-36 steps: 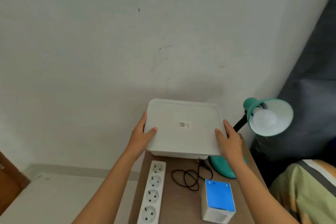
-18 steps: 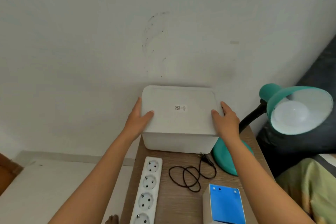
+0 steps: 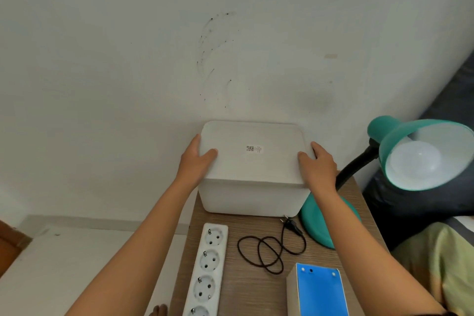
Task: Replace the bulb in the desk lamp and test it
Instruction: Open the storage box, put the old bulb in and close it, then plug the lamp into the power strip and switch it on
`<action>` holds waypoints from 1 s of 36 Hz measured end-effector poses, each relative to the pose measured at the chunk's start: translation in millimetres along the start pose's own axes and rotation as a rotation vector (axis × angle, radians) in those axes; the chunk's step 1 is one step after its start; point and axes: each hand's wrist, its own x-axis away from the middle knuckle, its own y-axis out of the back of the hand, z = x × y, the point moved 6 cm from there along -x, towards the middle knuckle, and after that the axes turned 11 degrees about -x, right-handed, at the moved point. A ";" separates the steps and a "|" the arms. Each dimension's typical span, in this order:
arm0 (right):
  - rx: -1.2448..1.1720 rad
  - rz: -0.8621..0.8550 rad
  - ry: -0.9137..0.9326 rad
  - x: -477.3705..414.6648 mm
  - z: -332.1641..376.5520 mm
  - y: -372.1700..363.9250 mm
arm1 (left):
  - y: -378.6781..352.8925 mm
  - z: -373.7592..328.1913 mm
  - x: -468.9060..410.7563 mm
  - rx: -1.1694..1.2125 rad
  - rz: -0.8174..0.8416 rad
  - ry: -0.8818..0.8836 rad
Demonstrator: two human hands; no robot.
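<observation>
Head cam, wide-angle, looks fwd/down, close over table (image 3: 256, 290).

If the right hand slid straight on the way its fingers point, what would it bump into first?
The right hand points along the white box's side toward the wall. Probably the wall comes first, just behind the box, though depth is hard to judge.

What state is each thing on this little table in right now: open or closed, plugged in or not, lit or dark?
White storage box: lid on, closed.
Left hand: gripping the lid's left edge.
Right hand: gripping the lid's right edge.
Desk lamp: upright, shade tilted toward the camera.
Bulb: fitted in the shade, unlit.
Lamp plug: unplugged, lying on the table.
Cord: loosely coiled.
Power strip: visible sockets empty.
Blue-topped box: closed.
</observation>
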 end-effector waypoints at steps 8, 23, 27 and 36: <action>0.026 -0.001 -0.016 -3.9 -2.7 -2.0 | -1.0 0.4 -4.1 0.011 -0.040 -0.006; 0.021 0.024 0.048 21.2 -4.0 15.8 | 7.2 -8.7 17.0 -0.113 -0.052 -0.064; -0.017 -0.042 0.125 41.0 -12.3 27.7 | 10.0 -5.4 50.4 -0.084 -0.107 -0.084; 0.113 0.018 0.034 70.6 -59.0 36.0 | -15.2 36.2 122.9 -0.020 -0.068 -0.046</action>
